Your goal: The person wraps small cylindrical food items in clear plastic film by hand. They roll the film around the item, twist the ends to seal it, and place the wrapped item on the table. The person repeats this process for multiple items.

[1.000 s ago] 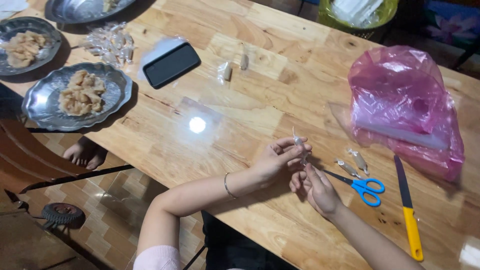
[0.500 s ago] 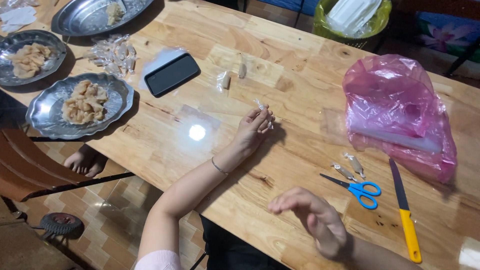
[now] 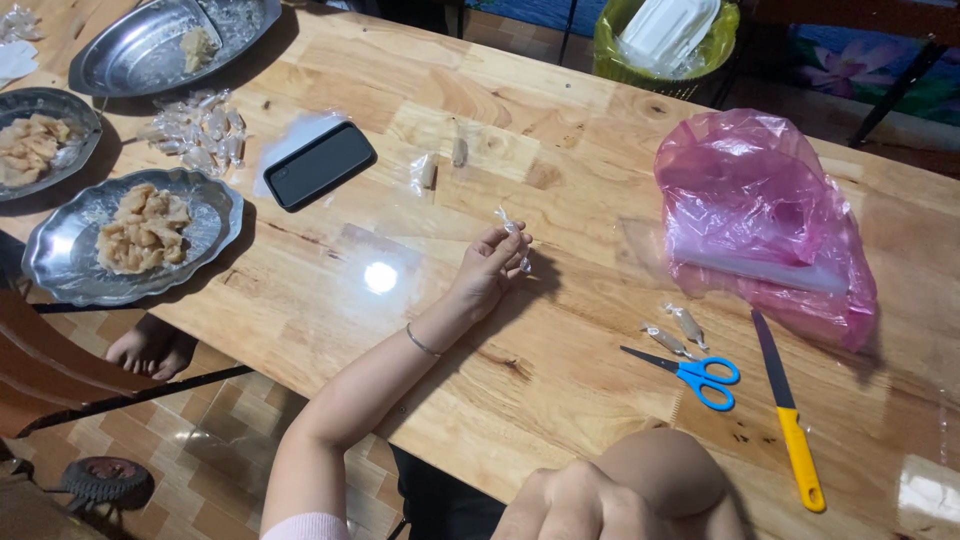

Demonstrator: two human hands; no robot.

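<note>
Left hand [image 3: 487,268] is out over the wooden plank table [image 3: 560,130], fingertips pinched shut on a small clear-wrapped twist candy [image 3: 513,232], held just above the surface, not touching it. Right hand [image 3: 625,495] sits at the bottom edge, very close to the camera and blurred; looks curled into a loose fist but I cannot tell if it holds anything. Two more small wrapped pieces [image 3: 441,163] lie on the table beyond the left hand, near the black phone [image 3: 320,165]. Pile of clear-wrapped candies [image 3: 200,130] sits beside the round metal plate of pale unwrapped pieces [image 3: 140,235]. Blue-handled scissors [image 3: 690,372] and yellow-handled knife [image 3: 785,405] lie to the right, under the crumpled pink plastic bag [image 3: 760,220], with two wrapped pieces [image 3: 675,330] just beside the scissor tips. Risks, as I read it: the pinch is only on the twisted wrapper end, so the slick film could slip and the piece drop or roll toward the table edge. Knife blade lies exposed near the right hand's side, so a blind reach there could catch it.
</note>
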